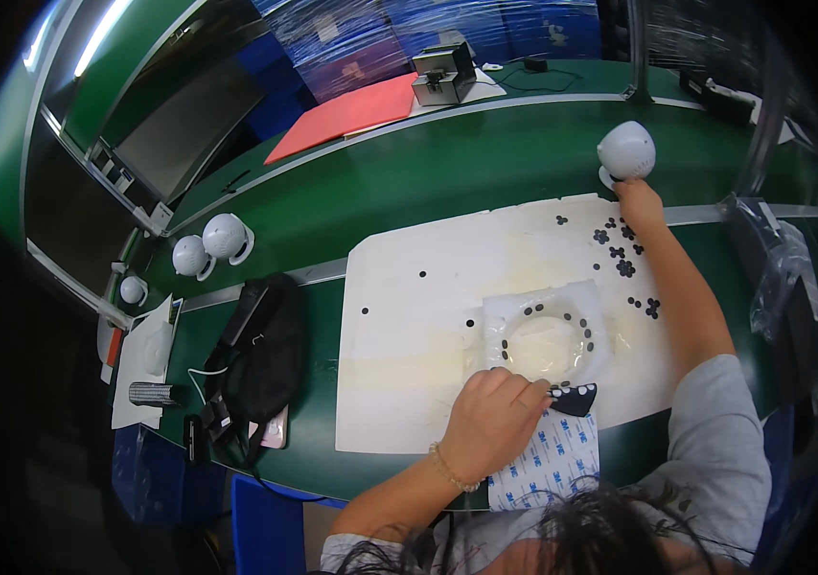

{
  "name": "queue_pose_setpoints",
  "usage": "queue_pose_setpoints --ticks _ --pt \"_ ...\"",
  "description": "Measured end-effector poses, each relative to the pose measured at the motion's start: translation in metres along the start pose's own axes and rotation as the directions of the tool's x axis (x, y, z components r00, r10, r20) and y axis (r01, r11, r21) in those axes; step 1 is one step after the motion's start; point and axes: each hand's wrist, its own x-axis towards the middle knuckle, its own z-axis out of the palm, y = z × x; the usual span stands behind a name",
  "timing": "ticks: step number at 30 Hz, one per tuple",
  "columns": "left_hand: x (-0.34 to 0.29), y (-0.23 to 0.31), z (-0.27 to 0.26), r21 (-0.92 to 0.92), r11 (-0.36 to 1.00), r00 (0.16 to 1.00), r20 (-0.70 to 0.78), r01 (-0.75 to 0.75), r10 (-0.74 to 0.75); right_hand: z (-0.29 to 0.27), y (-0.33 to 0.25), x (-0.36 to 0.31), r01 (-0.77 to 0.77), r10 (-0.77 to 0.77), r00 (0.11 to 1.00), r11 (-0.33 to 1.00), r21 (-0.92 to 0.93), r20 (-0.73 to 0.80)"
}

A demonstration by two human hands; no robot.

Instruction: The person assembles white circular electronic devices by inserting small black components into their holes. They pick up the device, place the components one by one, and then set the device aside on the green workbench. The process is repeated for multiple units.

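Note:
My left hand (pixel 497 422), a beaded bracelet at its wrist, is closed at the near side of a whitish square fixture with a round opening (pixel 602 321). Its fingers pinch a sheet of pads (pixel 545 465), whose white backing has blue print; a folded black part with white dots (pixel 574 399) shows beside the fingertips. Small black round pads (pixel 505 345) sit around the fixture's opening. At the far right, my right hand (pixel 641 205) reaches out and grips the foot of a round white device (pixel 629 151). The undersides of the fingers are hidden.
A cream board (pixel 399 383) carries clusters of black pads (pixel 625 268) on its right. Several white devices (pixel 225 238) stand at left, near a black bag (pixel 270 345). Behind are a red sheet (pixel 351 115) and a metal box (pixel 442 79). Clear plastic bags (pixel 778 264) lie right.

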Motion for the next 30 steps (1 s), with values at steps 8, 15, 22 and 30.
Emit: queue_pose_setpoints --ticks 8,15,22,30 --pt "-0.001 -0.005 -0.002 -0.137 0.971 0.980 0.018 0.198 -0.197 -0.097 -0.092 -0.076 0.067 -0.145 0.988 0.709 0.702 0.052" --pt "0.001 0.000 -0.006 -0.156 0.957 0.969 -0.008 0.244 -0.248 -0.172 -0.121 -0.167 -0.116 -0.546 0.802 0.258 0.959 0.244" --pt "0.005 0.004 -0.012 -0.094 0.976 0.981 0.035 0.196 -0.193 -0.155 -0.128 -0.180 -0.403 -0.497 0.790 0.021 0.915 0.359" --pt "0.005 -0.002 -0.020 -0.009 0.999 0.979 -0.197 0.044 -0.045 -0.153 -0.130 -0.174 -0.411 -0.500 0.770 0.087 0.908 0.397"
